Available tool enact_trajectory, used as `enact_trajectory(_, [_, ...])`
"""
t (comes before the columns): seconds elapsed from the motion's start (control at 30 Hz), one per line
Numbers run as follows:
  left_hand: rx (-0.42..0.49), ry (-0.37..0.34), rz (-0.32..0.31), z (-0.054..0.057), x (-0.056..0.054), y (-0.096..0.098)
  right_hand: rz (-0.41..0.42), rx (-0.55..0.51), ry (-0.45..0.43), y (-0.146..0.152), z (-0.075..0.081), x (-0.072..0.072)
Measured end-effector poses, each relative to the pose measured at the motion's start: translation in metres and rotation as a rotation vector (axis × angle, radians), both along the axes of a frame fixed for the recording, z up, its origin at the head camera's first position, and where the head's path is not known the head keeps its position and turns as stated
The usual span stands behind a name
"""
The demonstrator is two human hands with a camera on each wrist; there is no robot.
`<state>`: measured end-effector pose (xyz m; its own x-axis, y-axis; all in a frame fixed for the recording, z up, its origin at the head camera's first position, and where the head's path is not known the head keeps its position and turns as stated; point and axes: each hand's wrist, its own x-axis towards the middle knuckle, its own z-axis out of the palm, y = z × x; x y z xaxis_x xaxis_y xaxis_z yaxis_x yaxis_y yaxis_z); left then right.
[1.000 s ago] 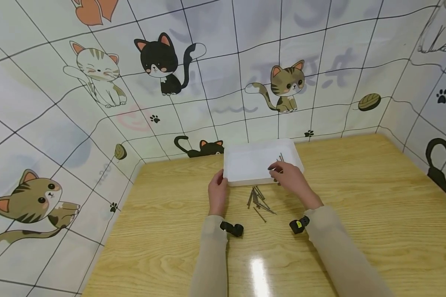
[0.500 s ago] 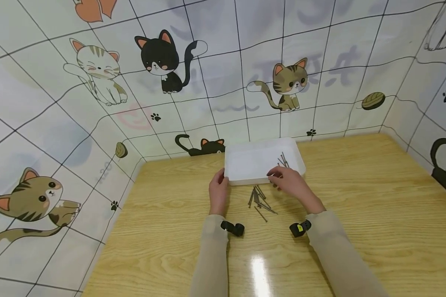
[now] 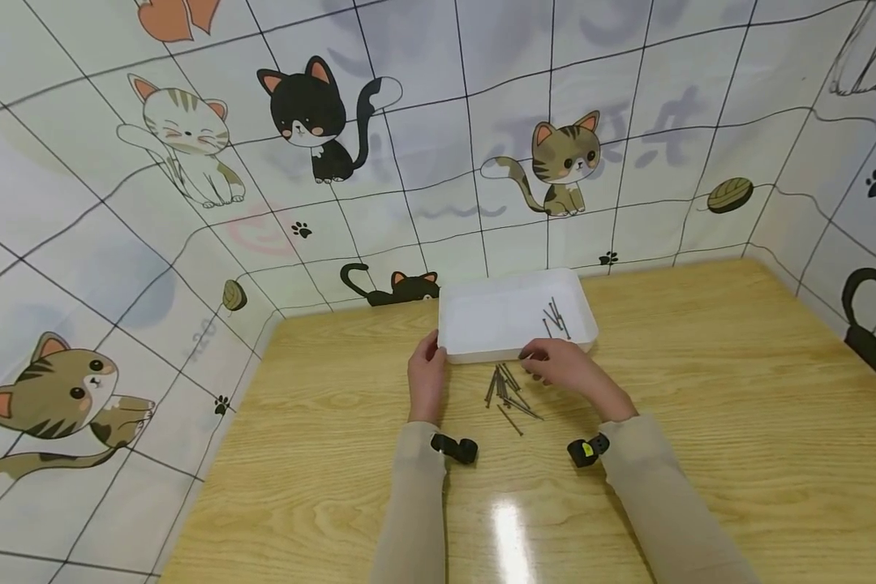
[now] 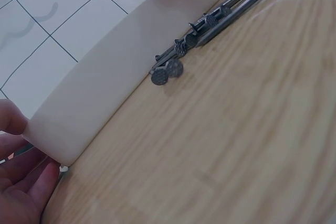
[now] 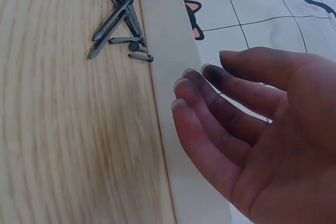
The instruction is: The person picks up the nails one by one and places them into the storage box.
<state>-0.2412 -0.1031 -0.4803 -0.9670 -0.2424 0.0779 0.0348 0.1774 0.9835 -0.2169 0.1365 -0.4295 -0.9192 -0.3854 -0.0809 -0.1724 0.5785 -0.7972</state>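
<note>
Here, nails (image 3: 501, 385) on woodgrain table (image 3: 321, 454), cat-printed walls (image 3: 438, 162).

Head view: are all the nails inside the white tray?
No, a few nails lie in the white tray, but a loose pile lies on the table outside it.

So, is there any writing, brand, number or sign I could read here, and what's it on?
Nothing reads clearly.
Back wall: large grey character-like marks, too faint to read.
Left wall: small grey lettering, also too faint.
Right wrist camera: yellow mark, too small to read.
White tray and nails: no writing visible.
</note>
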Motion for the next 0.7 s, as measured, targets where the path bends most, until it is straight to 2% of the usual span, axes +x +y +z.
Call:
enact_trajectory(0.33, [0.000, 0.001, -0.006, 0.004, 0.000, 0.001, 0.058, 0.162, 0.084, -0.005, -0.006, 0.000])
enact_trajectory(0.47, [-0.001, -0.004, 0.000, 0.004, 0.001, 0.001, 0.074, 0.166, 0.065, -0.011, -0.008, 0.002])
enact_trajectory(0.7, [0.011, -0.004, -0.008, 0.002, 0.001, 0.000, 0.043, 0.202, 0.028, -0.024, -0.006, 0.011])
